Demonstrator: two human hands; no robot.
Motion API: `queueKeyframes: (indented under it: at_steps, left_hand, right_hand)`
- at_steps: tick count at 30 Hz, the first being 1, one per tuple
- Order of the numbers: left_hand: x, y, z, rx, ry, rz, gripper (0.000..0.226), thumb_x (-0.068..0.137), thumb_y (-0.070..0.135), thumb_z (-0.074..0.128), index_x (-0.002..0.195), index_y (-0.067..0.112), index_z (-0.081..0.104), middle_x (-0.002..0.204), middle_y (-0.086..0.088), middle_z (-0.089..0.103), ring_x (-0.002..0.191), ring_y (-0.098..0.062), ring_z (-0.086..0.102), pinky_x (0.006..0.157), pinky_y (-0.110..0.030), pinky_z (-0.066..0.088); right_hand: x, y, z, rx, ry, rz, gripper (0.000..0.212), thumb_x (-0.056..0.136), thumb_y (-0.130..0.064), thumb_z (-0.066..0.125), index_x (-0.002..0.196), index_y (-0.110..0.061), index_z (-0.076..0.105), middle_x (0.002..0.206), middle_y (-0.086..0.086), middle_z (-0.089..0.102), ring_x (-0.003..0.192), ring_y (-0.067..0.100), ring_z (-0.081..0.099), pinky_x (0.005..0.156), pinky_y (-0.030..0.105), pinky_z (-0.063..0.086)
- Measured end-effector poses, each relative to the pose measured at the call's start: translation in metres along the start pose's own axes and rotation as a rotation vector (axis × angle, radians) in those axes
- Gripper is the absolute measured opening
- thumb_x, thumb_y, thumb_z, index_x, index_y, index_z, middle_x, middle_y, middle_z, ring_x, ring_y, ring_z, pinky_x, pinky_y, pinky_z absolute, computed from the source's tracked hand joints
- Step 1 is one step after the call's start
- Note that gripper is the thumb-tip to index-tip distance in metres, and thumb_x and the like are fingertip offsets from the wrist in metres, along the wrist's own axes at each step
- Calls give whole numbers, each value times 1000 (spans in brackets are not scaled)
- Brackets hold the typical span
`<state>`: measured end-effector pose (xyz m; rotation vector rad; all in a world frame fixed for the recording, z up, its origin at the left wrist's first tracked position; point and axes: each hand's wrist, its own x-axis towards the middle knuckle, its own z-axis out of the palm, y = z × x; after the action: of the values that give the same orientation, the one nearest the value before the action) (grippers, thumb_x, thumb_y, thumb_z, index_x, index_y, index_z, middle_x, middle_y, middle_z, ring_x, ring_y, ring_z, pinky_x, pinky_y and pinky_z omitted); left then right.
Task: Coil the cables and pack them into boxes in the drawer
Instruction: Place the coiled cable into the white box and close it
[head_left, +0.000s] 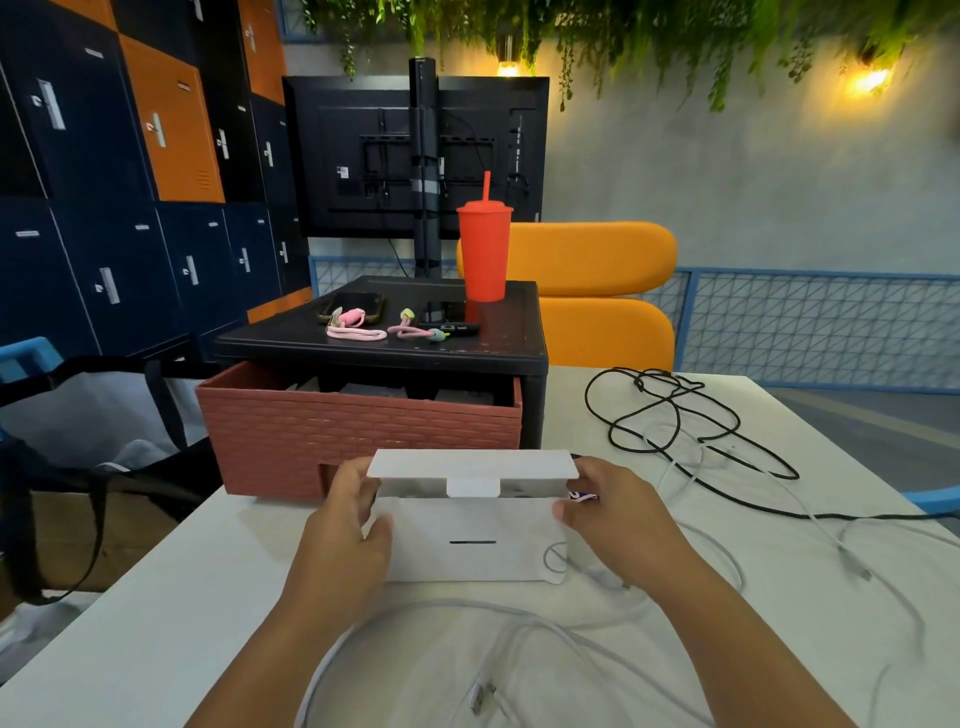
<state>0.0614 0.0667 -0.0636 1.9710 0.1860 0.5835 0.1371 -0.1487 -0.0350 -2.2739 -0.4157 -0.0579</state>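
We see both hands on a white box (472, 540) that rests on the white desk (156, 623), about midway between its left and right edges. The left hand (353, 525) grips the box's left end, with the fingers curled behind it and the thumb pressed on the front face. The right hand (608, 514) grips the right end in the same way, its thumb at the upper front corner. Under that thumb a small blue-and-white item shows, and we cannot tell what it is.

The box's lid flap (472, 463) stands raised and level above the opening, its tab hanging down at the front. A dark slot marks the front face.

Just behind the box, a brick-patterned red drawer (363, 431) is pulled out of a black cabinet (384, 353) that sits toward the desk's far edge. Dark shapes lie inside the drawer, too dim for us to name.

On the cabinet top we see a red tumbler (484, 254) with a straw, two phones (353, 304) and some pink cable ties (353, 327).

A black cable (675, 410) lies in loose loops toward the far right corner of the desk, uncoiled. White cables (519, 629) sprawl along the near edge below the forearms and run out toward the right edge. One strand passes beside the box's right end.

Beyond the desk stand an orange chair (587, 260), the back of a monitor (363, 156), and blue and orange lockers (104, 208).
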Motion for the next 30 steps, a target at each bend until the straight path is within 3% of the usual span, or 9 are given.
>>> queueKeyframes:
  at_steps: [2,4,6,9,11,13,19,24,30]
  left_hand:
    - [1,-3,0,-20,8,-9,47,89,-7,50,98,38,41,111,23,58,111,-1,53,85,-14,40]
    - [3,-5,0,-57,16,-30,47,88,-8,50,99,37,39,112,19,57,115,-7,52,89,-20,41]
    - [3,-6,0,-59,0,-39,54,87,-9,51,112,37,36,116,24,51,117,-9,50,94,-26,40]
    - [3,-7,0,-26,-57,-62,69,89,-6,52,137,38,28,115,25,49,113,-9,48,82,-20,43]
    - [3,-7,0,-11,-94,-101,70,90,-1,54,140,40,26,116,15,51,109,-7,48,72,-14,41]
    - [3,-7,1,-1,-129,-131,70,90,3,56,141,40,24,122,12,45,99,0,49,71,-12,40]
    - [2,-10,2,46,-194,-143,77,88,8,60,145,37,17,135,13,38,118,-11,41,99,-28,37]
    - [1,-13,2,64,-221,-149,85,84,9,66,145,41,16,137,9,45,114,-13,50,98,-33,45]
    - [0,-11,4,54,-222,-132,86,84,8,66,145,41,16,135,14,42,108,-7,51,97,-29,44]
  right_hand:
    - [1,1,0,24,-1,-4,29,87,-15,58,115,-27,58,101,-14,61,84,0,53,61,3,32]
    - [1,2,1,48,-14,4,27,88,-15,58,113,-26,59,97,-15,60,81,-5,51,61,3,32]
    - [2,2,2,72,-30,14,25,88,-15,57,112,-24,59,97,-13,62,80,-5,53,62,5,35]
    - [3,2,5,99,-32,58,19,88,-19,57,106,-25,57,98,-6,67,85,10,63,69,19,48]
    - [2,2,6,85,-41,91,15,88,-20,55,101,-27,52,94,0,67,85,18,65,74,31,51]
    - [2,1,5,56,-59,88,14,89,-20,53,101,-26,49,92,4,65,86,22,64,76,35,53]
    - [-7,-6,0,35,-123,85,31,82,-36,65,103,-31,44,77,-12,54,68,2,51,53,18,34]
    - [-10,-11,5,47,-33,115,56,66,-63,67,104,-29,44,79,-14,53,76,4,52,56,19,36]
    - [-13,-14,8,-38,14,112,57,66,-59,71,101,-31,36,80,-17,47,81,10,50,60,22,40]
